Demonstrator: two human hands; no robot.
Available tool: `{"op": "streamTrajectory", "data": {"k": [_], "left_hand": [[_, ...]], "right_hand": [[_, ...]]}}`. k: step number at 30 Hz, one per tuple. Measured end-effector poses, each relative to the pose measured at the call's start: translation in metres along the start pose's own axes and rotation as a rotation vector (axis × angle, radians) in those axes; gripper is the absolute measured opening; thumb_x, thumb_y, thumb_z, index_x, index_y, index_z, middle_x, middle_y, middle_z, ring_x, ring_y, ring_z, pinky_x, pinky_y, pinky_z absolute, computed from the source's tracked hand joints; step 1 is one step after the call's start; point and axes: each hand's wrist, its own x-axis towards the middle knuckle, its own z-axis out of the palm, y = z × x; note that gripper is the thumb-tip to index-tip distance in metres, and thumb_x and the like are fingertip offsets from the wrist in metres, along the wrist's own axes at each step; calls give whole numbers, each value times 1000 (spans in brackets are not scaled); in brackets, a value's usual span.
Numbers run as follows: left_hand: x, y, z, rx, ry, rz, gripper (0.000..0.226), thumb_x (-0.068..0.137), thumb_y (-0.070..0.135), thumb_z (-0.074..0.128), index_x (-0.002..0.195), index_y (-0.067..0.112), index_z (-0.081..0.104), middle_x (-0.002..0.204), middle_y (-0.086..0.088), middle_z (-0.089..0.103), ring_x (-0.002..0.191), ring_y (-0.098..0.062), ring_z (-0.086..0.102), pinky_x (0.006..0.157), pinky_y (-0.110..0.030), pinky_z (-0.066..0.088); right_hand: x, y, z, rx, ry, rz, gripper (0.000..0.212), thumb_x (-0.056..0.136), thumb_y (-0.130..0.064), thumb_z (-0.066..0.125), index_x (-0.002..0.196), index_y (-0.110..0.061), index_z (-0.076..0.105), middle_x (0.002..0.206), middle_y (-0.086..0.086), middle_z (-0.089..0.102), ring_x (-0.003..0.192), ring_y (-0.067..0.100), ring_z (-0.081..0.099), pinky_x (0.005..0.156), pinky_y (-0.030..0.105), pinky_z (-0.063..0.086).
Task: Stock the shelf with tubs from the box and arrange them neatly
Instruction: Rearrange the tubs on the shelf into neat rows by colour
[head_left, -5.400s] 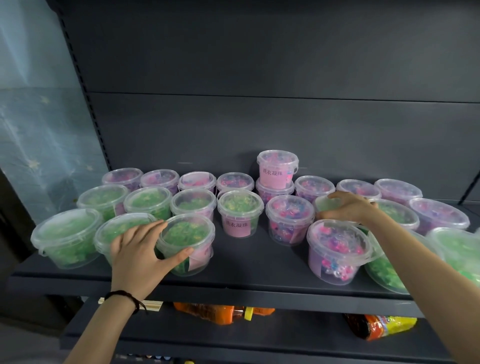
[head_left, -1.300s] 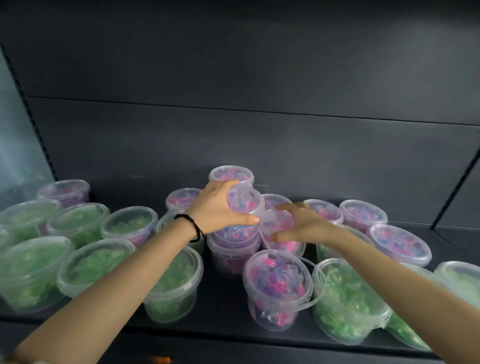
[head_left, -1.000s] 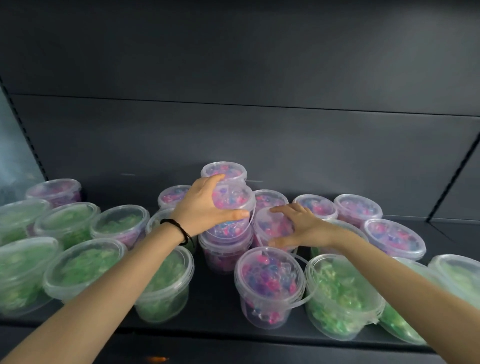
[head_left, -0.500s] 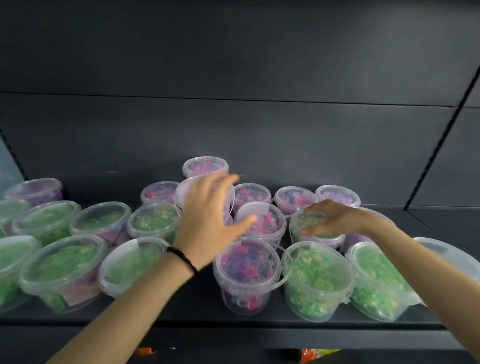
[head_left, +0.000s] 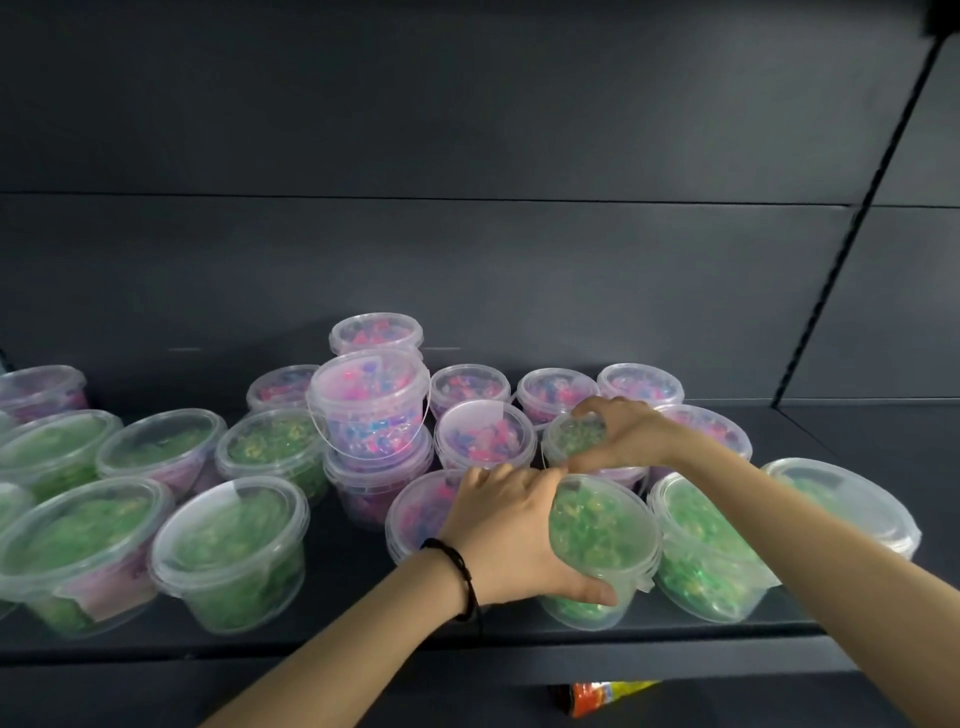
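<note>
Left end of the shelf (head_left: 358, 592): a cluster of green tubs (head_left: 228, 551), upright, lids on, rims touching or just apart, rows uneven.

Centre: the stacked pink tub (head_left: 369, 405) sits on another pink one, slightly off-square, with a thin bail handle hanging at its side.

Your left hand (head_left: 511, 530) grips the front green tub (head_left: 605, 535) near the shelf's front edge. The thumb is curled round the near wall below the rim and the fingers are over the far rim. I cannot tell whether its base is on the shelf or just off it.

Your right hand (head_left: 623, 436) is just behind, its fingertips almost meeting the left's. Finger and thumb are curled on the lid rim of the rear green tub (head_left: 574, 436), which stands among pink tubs.

Right end: further green tubs (head_left: 711, 545) sit close beside the front one. The box is not in view. An orange packet (head_left: 602, 693) lies on the level below.

Handling, as a judgement:
- The tubs are thin clear plastic, so the walls probably flex if you squeeze.
- The contents are loose pieces, so the weight is likely modest but shifts when tilted.
- The wall is smooth and likely slippery.
- The snap lid may lift off if it carries the load.
- Hold under the rim bead or cup the wall, as your left hand does. The right hand's lid-edge hold suits nudging, not lifting.
</note>
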Motion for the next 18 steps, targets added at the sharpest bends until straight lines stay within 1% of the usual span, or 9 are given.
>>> {"op": "streamTrajectory", "data": {"k": [2,4,6,8,10,12,14,16,18], "left_hand": [[0,-1,1,-2,9,0,104,55,85,60,140,35,30,139,12,45,124,-14,40,103,-35,28],[0,-1,1,-5,13,4,105,54,85,60,140,33,31,138,12,46,123,-15,40,103,-35,28],[0,-1,-2,-46,11,15,106,55,84,61,142,33,31,140,12,45,126,-15,39,105,-35,27],[-2,-5,-5,-215,31,13,106,59,80,63,145,31,27,146,11,39,132,-11,35,109,-33,26],[-4,-10,-13,-487,143,-14,100,65,70,66,147,29,25,150,11,32,132,-2,31,109,-25,26],[-4,-16,-20,-649,280,-50,98,70,57,74,148,28,23,150,11,27,131,2,26,108,-20,24],[-2,-23,-29,-731,331,-92,102,69,51,79,149,28,20,150,12,26,135,-1,26,113,-27,26],[-3,-28,-41,-806,355,-93,108,62,53,81,148,29,22,148,13,34,135,-3,32,111,-31,33],[-8,-34,-57,-886,405,-42,95,60,44,86,139,32,34,132,21,50,123,5,45,99,-19,40]], "right_hand": [[1,-3,3,-1,35,11,107,35,-76,57,134,-36,43,123,0,46,122,29,38,99,40,39],[-1,-9,0,30,75,6,100,45,-67,65,136,-35,42,118,1,40,123,29,32,95,36,35],[-5,-13,-11,62,130,-12,93,51,-59,65,138,-34,42,126,3,42,122,23,31,91,29,27],[-12,-15,-27,99,181,-44,92,49,-60,61,135,-35,46,135,2,46,125,21,34,97,27,25],[-23,-19,-45,188,224,-80,91,44,-67,64,129,-39,51,135,-2,48,131,24,37,107,30,31],[-38,-28,-62,286,257,-146,73,53,-62,74,121,-43,55,125,-9,52,127,19,44,103,30,37],[-51,-43,-74,321,249,-230,58,68,-47,80,119,-42,56,122,-14,52,120,11,48,96,24,37],[-64,-66,-81,324,238,-293,61,67,-47,81,123,-38,56,124,-15,53,117,7,50,94,23,39],[-73,-92,-81,335,232,-355,68,62,-53,78,125,-38,57,124,-18,56,115,2,52,98,24,42]]}}
